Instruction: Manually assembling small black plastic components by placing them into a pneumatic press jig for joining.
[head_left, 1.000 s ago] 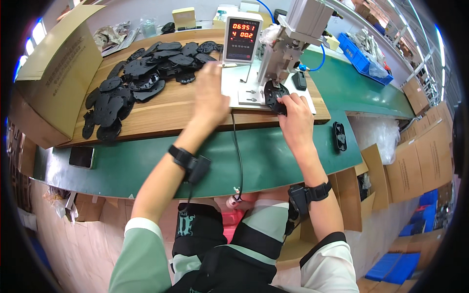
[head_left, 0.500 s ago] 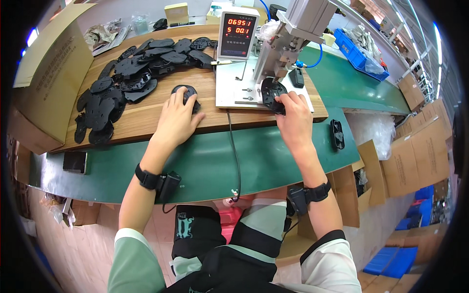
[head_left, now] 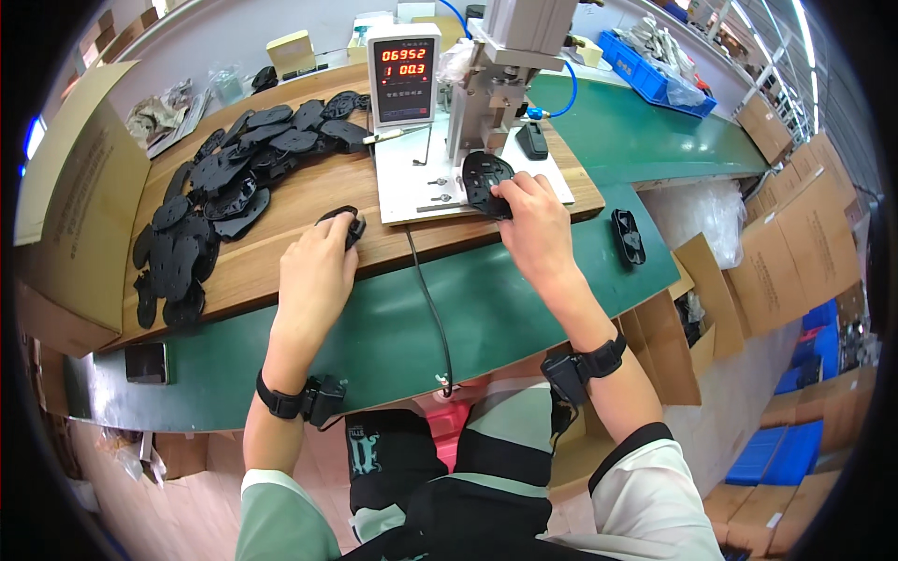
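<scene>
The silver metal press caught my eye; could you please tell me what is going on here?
The person's right hand holds a flat, rounded black plastic part at the foot of the silver metal press, over its white base plate. The left hand holds another dark plastic part near the front edge of the brown wooden board. A heap of black plastic pieces lies farther left, beside an open tan cardboard box.

Parts (head_left: 243, 159) between carton (head_left: 84, 215) and press (head_left: 491, 103) | phone (head_left: 148, 363) before board (head_left: 327, 182)
</scene>
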{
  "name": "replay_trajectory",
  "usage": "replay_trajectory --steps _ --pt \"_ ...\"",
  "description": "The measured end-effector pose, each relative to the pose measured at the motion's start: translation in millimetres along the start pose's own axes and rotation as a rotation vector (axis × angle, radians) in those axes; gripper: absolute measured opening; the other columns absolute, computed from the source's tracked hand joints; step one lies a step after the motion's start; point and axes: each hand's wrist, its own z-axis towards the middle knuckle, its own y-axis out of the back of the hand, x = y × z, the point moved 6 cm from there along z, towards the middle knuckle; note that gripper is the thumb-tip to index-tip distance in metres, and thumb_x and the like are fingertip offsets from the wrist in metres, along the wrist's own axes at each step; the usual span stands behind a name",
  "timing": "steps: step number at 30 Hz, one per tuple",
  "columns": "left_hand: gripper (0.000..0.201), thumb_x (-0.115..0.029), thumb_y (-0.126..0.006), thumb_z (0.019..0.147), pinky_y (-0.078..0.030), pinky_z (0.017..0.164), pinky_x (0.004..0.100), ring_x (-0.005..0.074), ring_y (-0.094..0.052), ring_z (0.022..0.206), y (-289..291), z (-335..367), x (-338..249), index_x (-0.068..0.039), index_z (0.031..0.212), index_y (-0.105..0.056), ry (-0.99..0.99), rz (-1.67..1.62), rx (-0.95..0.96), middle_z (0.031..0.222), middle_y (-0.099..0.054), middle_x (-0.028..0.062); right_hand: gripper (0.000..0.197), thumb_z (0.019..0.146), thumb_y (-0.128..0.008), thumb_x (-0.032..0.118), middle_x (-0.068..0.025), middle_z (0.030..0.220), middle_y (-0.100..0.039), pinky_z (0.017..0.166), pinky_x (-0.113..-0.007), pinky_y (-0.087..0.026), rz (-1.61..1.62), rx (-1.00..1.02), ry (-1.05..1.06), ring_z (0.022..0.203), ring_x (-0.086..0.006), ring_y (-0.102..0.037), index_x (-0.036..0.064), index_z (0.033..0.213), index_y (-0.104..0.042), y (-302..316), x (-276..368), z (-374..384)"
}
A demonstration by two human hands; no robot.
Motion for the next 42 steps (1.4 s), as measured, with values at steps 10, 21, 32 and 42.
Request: replay_trajectory --steps 10,21,32,42 --pt "0.045 -0.003 -0.065 0.096 -0.057 0.097 0.0462 0.0377 -0.068 0.118 5.0 13.3 -53.5 -0.008 0.14 -0.063 -0.278 -0.19 -0.202 0.127 -0.071 0.018 0.027 0.08 -0.076 -0.001 -0.0104 0.102 -0.068 0.085 -0.045 -0.055 0.26 -0.256 -0.06 0.101 -0.0349 -0.065 0.005 0.106 -0.07 40.1 -15.3 -9.2" --pt "0.049 -0.003 -0.06 0.089 -0.046 0.116 0.0485 0.0351 -0.061 0.132 -39.2 56.0 -139.5 -0.008 0.138 -0.065 -0.645 0.156 -0.21 0.139 -0.067 0.0186 0.022 0.08 -0.067 -0.004 -0.0165 0.098 -0.07 0.08 -0.037 -0.055 0.477 -0.424 -0.332 0.089 -0.032 -0.069 0.0009 0.102 -0.066 84.1 -26.2 -266.4" --pt "0.054 0.002 -0.063 0.088 -0.045 0.118 0.0509 0.041 -0.057 0.137 -70.0 66.9 -140.1 -0.006 0.141 -0.06 -0.482 0.04 -0.128 0.143 -0.062 0.0247 0.016 0.092 -0.063 -0.004 -0.0094 0.099 -0.066 0.071 -0.03 -0.05 0.449 -0.148 -1.07 0.087 -0.0163 -0.063 0.0003 0.107 -0.066 -13.2 -95.2 -463.4" --pt "0.053 0.004 -0.058 0.088 -0.043 0.12 0.0523 0.044 -0.056 0.137 -72.7 66.6 -165.2 -0.003 0.141 -0.058 -0.538 -0.028 -0.157 0.143 -0.06 0.0289 0.033 0.092 -0.073 0.02 -0.0169 0.096 -0.073 0.082 -0.04 -0.055 0.429 0.094 -1.217 0.088 -0.0241 -0.07 -0.0001 0.118 -0.069 -158.7 -174.6 -660.9"
